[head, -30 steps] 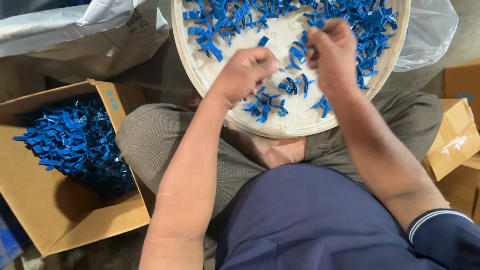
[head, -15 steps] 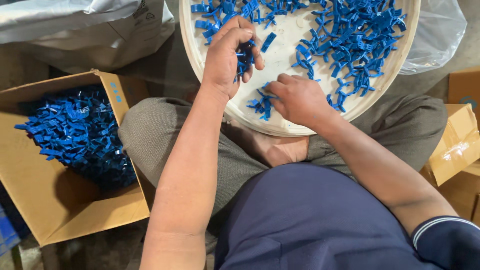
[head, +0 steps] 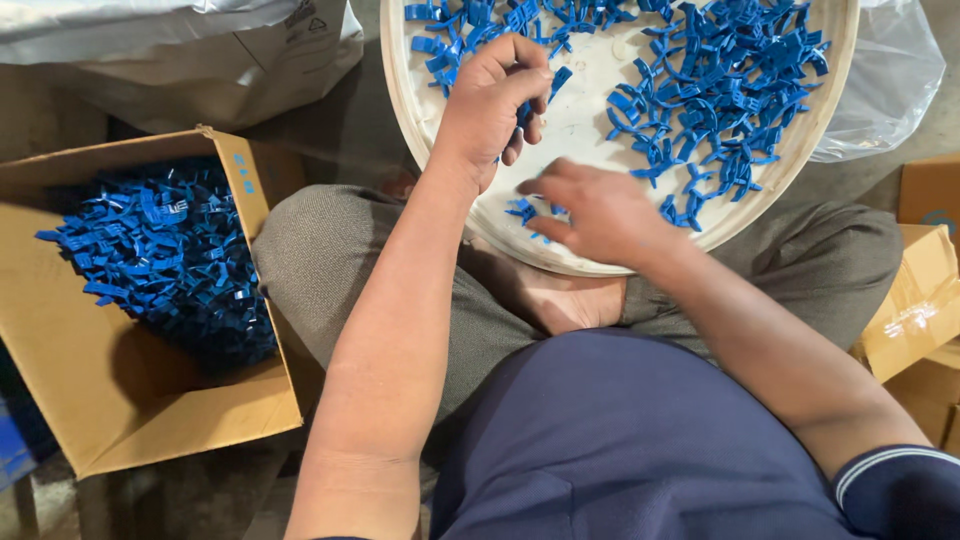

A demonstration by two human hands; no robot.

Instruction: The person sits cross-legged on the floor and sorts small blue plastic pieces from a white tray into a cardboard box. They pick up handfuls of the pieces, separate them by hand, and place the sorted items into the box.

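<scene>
The left hand [head: 492,100] is curled around blue clips [head: 527,105] over the white tray [head: 590,110] resting on the person's lap. The right hand [head: 590,212] pinches a few clips at the tray's near edge, close below the left. At left, a box [head: 110,400] holds many more clips.

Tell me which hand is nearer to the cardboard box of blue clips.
Left. The left hand is over the white tray's left part, closer to the cardboard box; the right hand lies farther right.

Left hand [head: 490,105] curled, right hand [head: 590,210] flat
</scene>
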